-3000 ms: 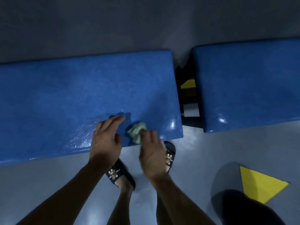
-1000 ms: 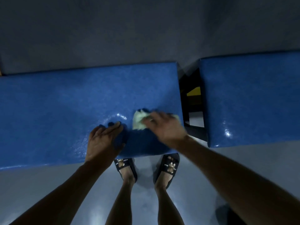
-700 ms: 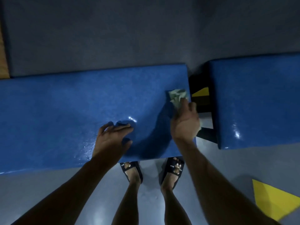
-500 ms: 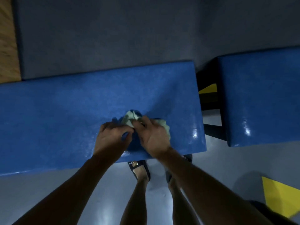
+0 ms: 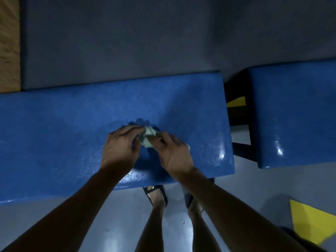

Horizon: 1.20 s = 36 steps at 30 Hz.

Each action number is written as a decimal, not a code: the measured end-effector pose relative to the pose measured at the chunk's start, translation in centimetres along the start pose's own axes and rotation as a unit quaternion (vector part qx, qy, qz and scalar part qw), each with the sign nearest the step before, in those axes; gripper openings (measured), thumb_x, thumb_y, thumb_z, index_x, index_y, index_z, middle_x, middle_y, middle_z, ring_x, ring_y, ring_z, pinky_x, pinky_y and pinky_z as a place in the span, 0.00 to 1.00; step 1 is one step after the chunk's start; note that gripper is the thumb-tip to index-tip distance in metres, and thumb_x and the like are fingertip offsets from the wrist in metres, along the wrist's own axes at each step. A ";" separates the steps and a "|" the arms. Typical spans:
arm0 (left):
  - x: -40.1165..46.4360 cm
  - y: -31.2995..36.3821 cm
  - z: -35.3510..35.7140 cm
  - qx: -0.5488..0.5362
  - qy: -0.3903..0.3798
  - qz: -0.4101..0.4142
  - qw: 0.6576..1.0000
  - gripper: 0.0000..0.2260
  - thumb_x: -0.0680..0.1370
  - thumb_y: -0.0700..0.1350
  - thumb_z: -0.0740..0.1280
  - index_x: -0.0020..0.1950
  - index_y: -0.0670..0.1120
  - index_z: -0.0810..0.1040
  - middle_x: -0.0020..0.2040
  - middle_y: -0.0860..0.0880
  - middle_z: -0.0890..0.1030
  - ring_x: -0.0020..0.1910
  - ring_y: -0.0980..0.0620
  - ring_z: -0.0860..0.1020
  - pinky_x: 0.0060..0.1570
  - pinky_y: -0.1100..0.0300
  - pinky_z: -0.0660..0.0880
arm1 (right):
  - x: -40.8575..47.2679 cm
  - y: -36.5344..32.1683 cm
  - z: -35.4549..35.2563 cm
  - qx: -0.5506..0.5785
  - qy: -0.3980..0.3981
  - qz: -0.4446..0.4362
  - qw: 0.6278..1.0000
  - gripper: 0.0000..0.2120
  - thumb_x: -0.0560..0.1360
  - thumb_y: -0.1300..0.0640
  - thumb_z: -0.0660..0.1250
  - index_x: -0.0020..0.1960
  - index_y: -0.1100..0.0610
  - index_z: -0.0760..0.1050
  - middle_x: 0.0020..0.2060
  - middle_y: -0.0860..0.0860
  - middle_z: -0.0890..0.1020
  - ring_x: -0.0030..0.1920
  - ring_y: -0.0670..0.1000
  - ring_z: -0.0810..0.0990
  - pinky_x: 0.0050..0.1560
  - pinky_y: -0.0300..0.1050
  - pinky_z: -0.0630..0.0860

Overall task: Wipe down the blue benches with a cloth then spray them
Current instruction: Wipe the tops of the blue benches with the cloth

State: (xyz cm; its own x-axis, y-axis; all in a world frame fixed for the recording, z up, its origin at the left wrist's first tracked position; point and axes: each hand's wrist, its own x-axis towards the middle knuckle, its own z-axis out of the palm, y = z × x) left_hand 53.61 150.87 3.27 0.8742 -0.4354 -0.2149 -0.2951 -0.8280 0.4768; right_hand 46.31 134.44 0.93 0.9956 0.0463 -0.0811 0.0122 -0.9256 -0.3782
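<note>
Pinching a crumpled pale cloth (image 5: pixel 148 136) between my left hand (image 5: pixel 121 148) and right hand (image 5: pixel 174 154), both curled, on the blue bench (image 5: pixel 72 133), near its right end.

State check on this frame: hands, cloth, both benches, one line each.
left hand: over the near bench, fingertips on the cloth
right hand: fingers curled on the cloth
cloth: crumpled, held between both hands on the bench top
near bench: wet sheen along front edge and right corner
second bench: untouched, apart across a gap, glints at its front edge
</note>
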 end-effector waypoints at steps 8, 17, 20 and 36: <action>1.7 0.5 1.3 0.014 -0.007 0.009 1.000 0.24 0.74 0.48 0.56 0.69 0.51 0.76 0.69 0.53 0.75 0.67 0.49 0.72 0.66 0.51 0.66 | 3.3 15.5 -7.6 -0.036 0.093 0.209 0.973 0.14 0.75 0.51 0.57 0.54 0.56 0.74 0.49 0.59 0.75 0.41 0.66 0.78 0.34 0.51 0.72; 2.1 0.1 1.5 0.050 0.001 0.023 0.998 0.20 0.72 0.45 0.59 0.62 0.51 0.79 0.63 0.52 0.80 0.60 0.48 0.78 0.66 0.46 0.67 | 4.7 0.7 0.0 0.009 0.089 0.103 0.991 0.20 0.69 0.59 0.62 0.61 0.54 0.78 0.47 0.56 0.77 0.37 0.58 0.76 0.34 0.50 0.75; 2.5 0.1 1.2 0.053 -0.007 0.015 0.998 0.19 0.71 0.42 0.62 0.60 0.52 0.80 0.61 0.52 0.81 0.58 0.48 0.79 0.67 0.46 0.65 | 5.0 3.3 -1.5 -0.049 0.042 -0.055 0.996 0.22 0.68 0.56 0.68 0.62 0.52 0.78 0.48 0.56 0.78 0.38 0.57 0.76 0.33 0.48 0.74; 2.9 0.3 2.0 0.052 0.024 0.004 0.998 0.18 0.72 0.42 0.61 0.58 0.53 0.81 0.62 0.55 0.81 0.57 0.51 0.80 0.69 0.48 0.64 | 7.9 3.5 -1.3 -0.048 0.040 -0.001 0.998 0.21 0.69 0.59 0.64 0.61 0.55 0.79 0.49 0.57 0.79 0.36 0.57 0.78 0.27 0.44 0.71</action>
State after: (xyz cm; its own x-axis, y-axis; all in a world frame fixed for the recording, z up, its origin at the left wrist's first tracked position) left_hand 55.25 148.63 1.11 0.8885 -0.4270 -0.1682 -0.3386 -0.8573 0.3877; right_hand 54.38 131.08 0.13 0.9997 0.0219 -0.0050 0.0195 -0.9572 -0.2886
